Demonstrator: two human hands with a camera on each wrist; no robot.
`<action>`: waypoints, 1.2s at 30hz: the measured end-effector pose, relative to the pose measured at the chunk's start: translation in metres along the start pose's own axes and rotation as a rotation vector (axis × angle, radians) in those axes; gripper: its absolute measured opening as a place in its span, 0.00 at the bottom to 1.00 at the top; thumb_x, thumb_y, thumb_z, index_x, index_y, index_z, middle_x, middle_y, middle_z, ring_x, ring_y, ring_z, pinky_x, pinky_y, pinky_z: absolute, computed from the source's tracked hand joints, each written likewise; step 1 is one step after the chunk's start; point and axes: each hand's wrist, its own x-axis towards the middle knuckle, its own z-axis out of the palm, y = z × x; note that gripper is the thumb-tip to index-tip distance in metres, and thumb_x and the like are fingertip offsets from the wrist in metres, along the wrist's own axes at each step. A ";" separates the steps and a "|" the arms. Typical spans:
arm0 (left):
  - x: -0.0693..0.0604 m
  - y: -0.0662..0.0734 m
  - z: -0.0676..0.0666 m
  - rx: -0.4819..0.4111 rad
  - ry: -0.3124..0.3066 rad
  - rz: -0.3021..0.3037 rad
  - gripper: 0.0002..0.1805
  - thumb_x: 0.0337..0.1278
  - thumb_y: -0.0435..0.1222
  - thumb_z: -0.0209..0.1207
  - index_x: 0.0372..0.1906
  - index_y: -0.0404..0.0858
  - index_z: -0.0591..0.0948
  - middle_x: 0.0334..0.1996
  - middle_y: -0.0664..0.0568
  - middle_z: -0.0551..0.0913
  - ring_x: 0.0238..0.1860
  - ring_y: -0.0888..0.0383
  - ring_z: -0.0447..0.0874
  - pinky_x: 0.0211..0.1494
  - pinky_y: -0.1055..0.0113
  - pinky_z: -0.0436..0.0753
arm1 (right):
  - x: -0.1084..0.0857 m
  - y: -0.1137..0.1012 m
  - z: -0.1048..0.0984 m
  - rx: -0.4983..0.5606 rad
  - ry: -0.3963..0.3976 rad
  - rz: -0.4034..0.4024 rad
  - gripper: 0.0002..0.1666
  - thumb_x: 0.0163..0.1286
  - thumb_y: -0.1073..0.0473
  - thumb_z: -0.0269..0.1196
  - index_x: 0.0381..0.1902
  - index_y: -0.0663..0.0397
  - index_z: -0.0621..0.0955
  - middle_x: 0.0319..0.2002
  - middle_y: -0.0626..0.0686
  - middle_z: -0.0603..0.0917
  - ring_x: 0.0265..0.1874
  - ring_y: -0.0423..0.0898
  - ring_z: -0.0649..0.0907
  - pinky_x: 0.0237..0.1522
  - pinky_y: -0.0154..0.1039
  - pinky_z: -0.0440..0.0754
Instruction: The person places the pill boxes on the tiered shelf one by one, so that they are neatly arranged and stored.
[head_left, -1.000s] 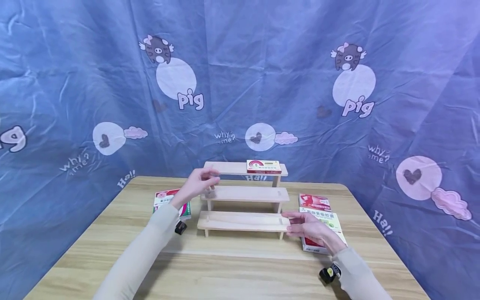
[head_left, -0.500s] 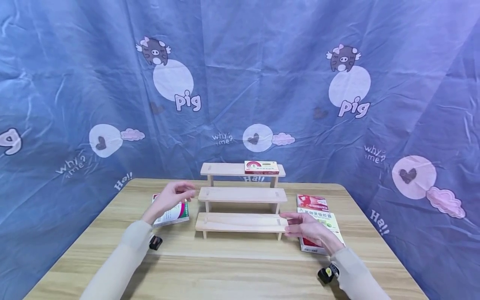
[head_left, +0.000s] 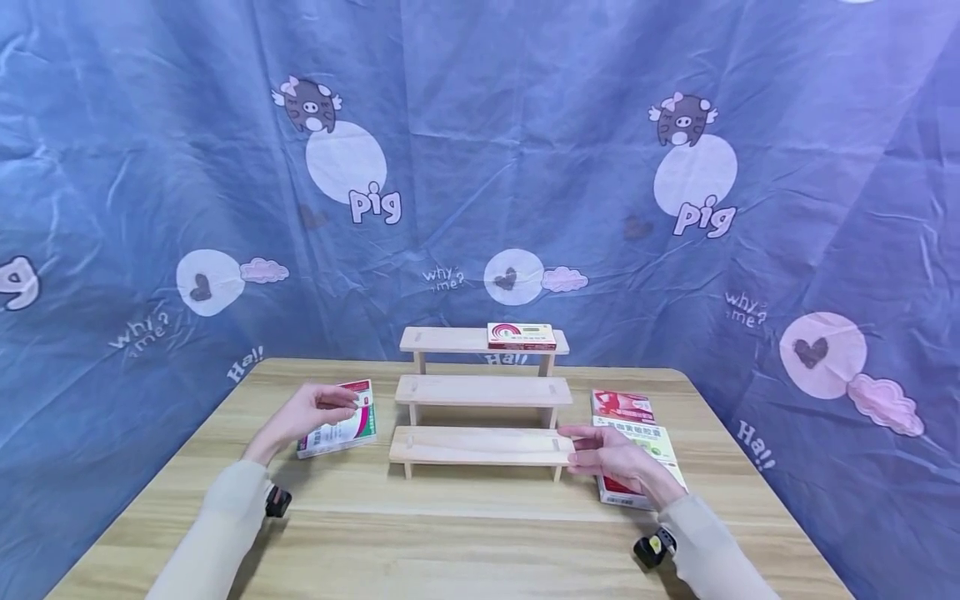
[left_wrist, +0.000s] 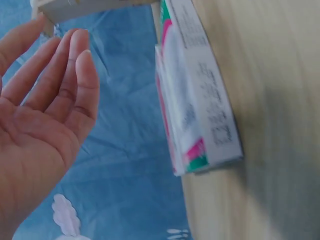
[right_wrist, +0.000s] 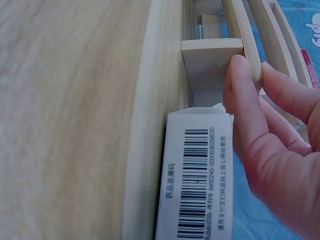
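Observation:
A three-tier wooden display rack (head_left: 480, 446) stands mid-table. With thumb and finger, my right hand (head_left: 618, 458) pinches the right end of its lowest shelf; the right wrist view shows the shelf edge (right_wrist: 255, 65) between the fingertips. My left hand (head_left: 311, 417) hovers over medicine boxes (head_left: 348, 429) on the left, its fingers loosely bent and holding nothing. In the left wrist view a white, pink and green box (left_wrist: 200, 100) lies apart from that hand (left_wrist: 45, 110). One red-and-white medicine box (head_left: 521, 335) rests on the top shelf, toward its right end.
Several medicine boxes (head_left: 633, 437) lie in a column right of the rack, partly behind my right hand. A barcoded box end (right_wrist: 197, 175) sits just below that hand. Behind the wooden table (head_left: 450, 550) hangs a blue printed cloth (head_left: 465, 167).
My left hand has moved left and down, away from the rack's middle shelf to above the left boxes. The right hand keeps its hold on the lowest shelf. The view has shifted slightly.

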 end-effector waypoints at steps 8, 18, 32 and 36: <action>-0.010 -0.025 -0.009 0.030 0.009 -0.060 0.24 0.57 0.33 0.65 0.57 0.26 0.78 0.52 0.36 0.84 0.54 0.53 0.81 0.50 0.78 0.78 | 0.000 0.001 -0.001 -0.009 -0.011 -0.005 0.36 0.67 0.74 0.57 0.71 0.74 0.58 0.49 0.60 0.78 0.45 0.47 0.84 0.55 0.44 0.84; -0.017 -0.042 -0.017 0.124 0.034 -0.158 0.23 0.55 0.34 0.66 0.57 0.32 0.80 0.54 0.39 0.82 0.59 0.42 0.76 0.59 0.56 0.77 | 0.001 -0.001 0.000 0.003 0.004 0.003 0.35 0.68 0.75 0.56 0.71 0.73 0.59 0.48 0.60 0.77 0.44 0.47 0.85 0.56 0.46 0.84; -0.014 -0.052 -0.024 0.167 0.051 -0.218 0.27 0.50 0.32 0.69 0.57 0.29 0.79 0.56 0.33 0.76 0.58 0.40 0.72 0.59 0.52 0.72 | 0.001 -0.001 -0.001 0.002 0.014 0.008 0.36 0.67 0.75 0.57 0.71 0.73 0.60 0.48 0.60 0.78 0.45 0.48 0.84 0.55 0.46 0.84; -0.012 -0.056 -0.026 0.182 0.042 -0.220 0.27 0.51 0.33 0.69 0.58 0.29 0.78 0.55 0.33 0.77 0.56 0.41 0.72 0.56 0.57 0.72 | 0.001 0.000 0.000 0.000 0.021 0.011 0.36 0.66 0.75 0.59 0.71 0.71 0.61 0.49 0.59 0.78 0.45 0.47 0.84 0.56 0.48 0.84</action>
